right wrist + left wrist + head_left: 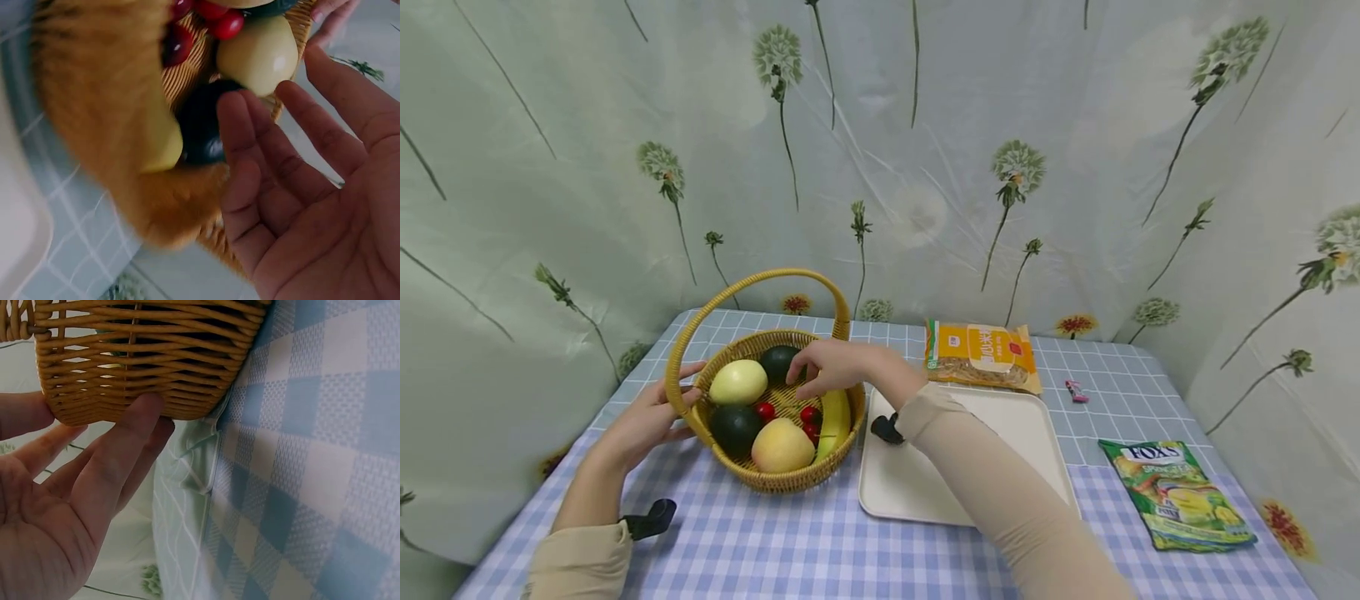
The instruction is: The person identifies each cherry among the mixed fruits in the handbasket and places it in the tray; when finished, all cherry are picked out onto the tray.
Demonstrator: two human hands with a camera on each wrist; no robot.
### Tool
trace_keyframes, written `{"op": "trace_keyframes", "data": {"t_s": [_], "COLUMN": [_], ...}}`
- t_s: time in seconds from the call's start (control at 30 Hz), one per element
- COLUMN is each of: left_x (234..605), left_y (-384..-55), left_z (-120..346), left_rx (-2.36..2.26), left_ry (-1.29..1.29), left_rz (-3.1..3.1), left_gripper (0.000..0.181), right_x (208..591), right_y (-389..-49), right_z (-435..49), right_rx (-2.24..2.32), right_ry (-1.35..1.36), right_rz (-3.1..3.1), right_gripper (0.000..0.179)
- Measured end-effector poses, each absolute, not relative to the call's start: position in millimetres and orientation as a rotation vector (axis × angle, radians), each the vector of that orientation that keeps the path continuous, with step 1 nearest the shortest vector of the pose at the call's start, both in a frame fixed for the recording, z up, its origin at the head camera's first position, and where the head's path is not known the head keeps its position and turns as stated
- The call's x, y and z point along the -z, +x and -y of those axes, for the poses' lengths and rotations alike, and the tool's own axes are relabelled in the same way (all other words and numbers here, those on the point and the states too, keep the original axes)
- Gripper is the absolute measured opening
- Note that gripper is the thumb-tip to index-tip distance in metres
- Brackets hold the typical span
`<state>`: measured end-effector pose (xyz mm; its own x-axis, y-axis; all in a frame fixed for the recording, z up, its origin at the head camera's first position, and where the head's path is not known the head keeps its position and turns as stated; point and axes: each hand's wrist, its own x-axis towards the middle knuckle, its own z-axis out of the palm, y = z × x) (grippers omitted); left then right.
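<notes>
A wicker basket [782,482] with a tall handle holds fruit. My left hand [651,421] rests against its left side near the handle's base, fingers touching the woven outer wall [169,369]. Above the inside of the basket hovers my right hand [835,367], fingers loosely bent with nothing between them. Beneath it lies a dark green fruit [203,125], next to a pale yellow-green fruit [737,382]. Another dark green fruit [735,431], a yellow-pink peach-like fruit [782,446], small red fruits [765,411] and a banana [837,417] share the basket.
Right of the basket is a white tray [925,500], partly covered by the right forearm. Behind it lies an orange food packet [981,354]. A green FOX'S bag [1176,496] and a small pink object [1077,392] lie farther right on the checked cloth [760,550].
</notes>
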<state>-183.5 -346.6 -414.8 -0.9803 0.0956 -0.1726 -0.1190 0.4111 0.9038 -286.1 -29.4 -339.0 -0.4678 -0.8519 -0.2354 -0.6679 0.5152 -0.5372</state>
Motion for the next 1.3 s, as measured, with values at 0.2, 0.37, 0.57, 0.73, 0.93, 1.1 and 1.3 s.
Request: {"op": "trace_keyframes", "data": {"t_s": [0.2,0.37,0.57,0.73,0.93,1.1,1.3], "left_x": [413,412,412,411,410,411,412], "left_y": [-182,-181,-181,-182,-183,-183,-183], "left_z": [345,345,347,348,347,347,348], "left_rx": [-1.567,-1.566,-1.560,-1.557,-1.560,-1.565,-1.584], "left_ry": [-0.004,-0.008,-0.015,-0.027,-0.021,-0.036,-0.025], "left_rz": [-2.488,-2.487,-2.466,-2.466,-2.461,-2.463,-2.448], "left_gripper": [0.066,0.065,0.066,0.067,0.068,0.068,0.069], "right_x": [347,351,356,355,353,353,353], "right_y": [-289,-290,-292,-292,-290,-290,-289], "right_z": [62,79,91,98,107,109,107], "right_rx": [0.447,0.473,0.451,0.418,0.340,0.335,0.336], "right_ry": [-1.187,-1.071,-0.960,-0.939,-0.930,-0.903,-0.887], "right_rz": [-2.268,-2.214,-2.164,-2.158,-2.156,-2.154,-2.169], "right_gripper": [0.040,0.034,0.034,0.035,0.036,0.031,0.017]}}
